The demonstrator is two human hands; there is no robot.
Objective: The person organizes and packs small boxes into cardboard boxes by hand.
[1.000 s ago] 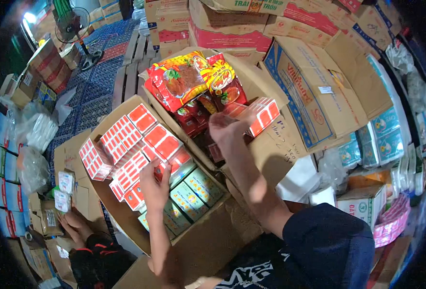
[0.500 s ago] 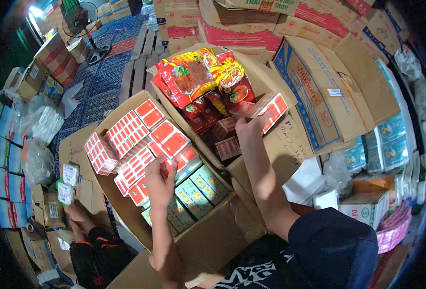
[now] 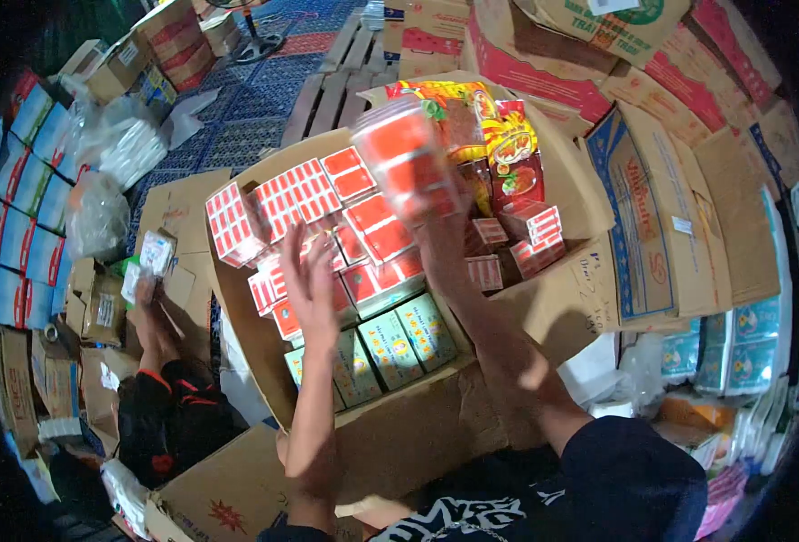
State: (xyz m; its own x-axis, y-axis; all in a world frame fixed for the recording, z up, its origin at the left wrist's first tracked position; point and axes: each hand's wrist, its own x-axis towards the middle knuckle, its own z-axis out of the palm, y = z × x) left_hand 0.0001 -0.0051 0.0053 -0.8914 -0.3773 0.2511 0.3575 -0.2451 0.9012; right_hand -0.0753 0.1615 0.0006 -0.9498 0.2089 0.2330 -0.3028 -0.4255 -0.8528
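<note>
Right hand [image 3: 445, 213] has moved left, holding blurred red pack [image 3: 403, 152]

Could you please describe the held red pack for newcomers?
In the middle is an open carton of red boxes and green boxes. Above its right edge, the right hand holds a red-and-white pack, the only red one in the air.

I'm in what looks like a storeroom or packing area for packaged goods — printed cardboard cartons [image 3: 544, 81] are stacked up ahead of me, and an opened carton [image 3: 661, 226] stands to the right. Wooden slats [image 3: 341, 86] like a pallet's lie on a patterned floor covering [image 3: 253, 113]. Blue-and-white packs [image 3: 25, 212] are piled in rows at the far left — near them are clear plastic bags [image 3: 98, 217].
</note>
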